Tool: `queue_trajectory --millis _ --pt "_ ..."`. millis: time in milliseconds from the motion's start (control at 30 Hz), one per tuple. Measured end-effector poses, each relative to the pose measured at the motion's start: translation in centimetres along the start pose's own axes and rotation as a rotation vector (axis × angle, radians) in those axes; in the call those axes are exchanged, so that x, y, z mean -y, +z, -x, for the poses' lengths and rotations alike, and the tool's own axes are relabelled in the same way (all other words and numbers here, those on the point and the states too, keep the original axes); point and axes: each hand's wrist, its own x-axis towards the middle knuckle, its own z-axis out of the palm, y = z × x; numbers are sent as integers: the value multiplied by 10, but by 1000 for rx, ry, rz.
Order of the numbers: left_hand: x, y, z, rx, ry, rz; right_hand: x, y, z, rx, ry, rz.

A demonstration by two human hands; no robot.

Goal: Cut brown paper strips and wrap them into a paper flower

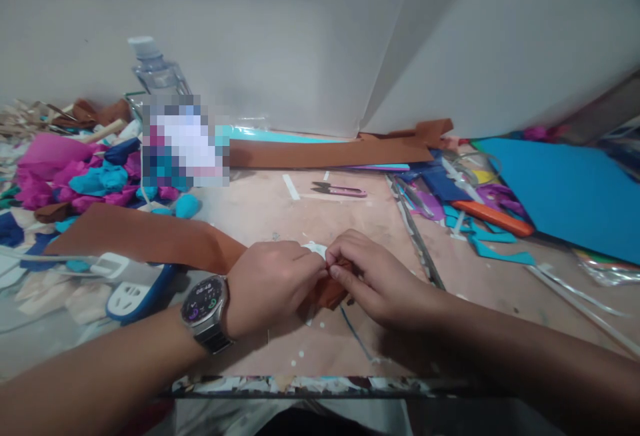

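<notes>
My left hand [277, 276] and my right hand [373, 276] meet at the middle of the work surface, fingers closed together. Between them they pinch a brown piece of thin sheet material [330, 295], bunched and hanging below the fingertips. A long brown strip [145, 233] runs from the left up to my left wrist; whether it joins the bunched piece is hidden by the hand. Something small and white [316, 248] shows just behind the fingers. Beyond the hands lie thread snips [340, 189] with a pink handle.
Crumpled pink and blue pieces [85, 179] are heaped at left, near a power strip [133, 296] with a plug. Behind stand a clear bottle [160, 73] and another brown strip [325, 154]. At right are an orange-handled tool [495, 218] and blue sheets [565, 189].
</notes>
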Motion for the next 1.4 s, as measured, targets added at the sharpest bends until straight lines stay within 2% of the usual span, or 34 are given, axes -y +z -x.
queue_trajectory --millis 133,267,400,533,767,867,967,1133,1300,1400 --pt "1 0 1 -22 27 -63 0 0 0 -18 32 -35" --pt "3 1 0 -19 37 -113 -2 0 -1 -47 -13 -7" --pt "2 2 -1 -50 90 -110 0 0 -2 -2 -26 -11" --pt "0 3 -2 -72 116 -89 2 -1 -2 53 45 -88" --pt "4 1 -4 -70 151 13 -1 -2 -4 52 200 -249" --pt "6 1 -5 -59 147 16 -3 -3 -4 18 156 -204" --pt "6 2 -5 -85 150 12 -4 -3 -4 38 118 -199" --pt "5 1 -4 -51 56 87 -5 -4 -5 64 154 -286" --pt "8 -6 -4 40 -113 291 -9 0 -6 -5 236 -408" --pt "8 -8 -4 42 -144 321 -10 1 -7 -13 252 -471"
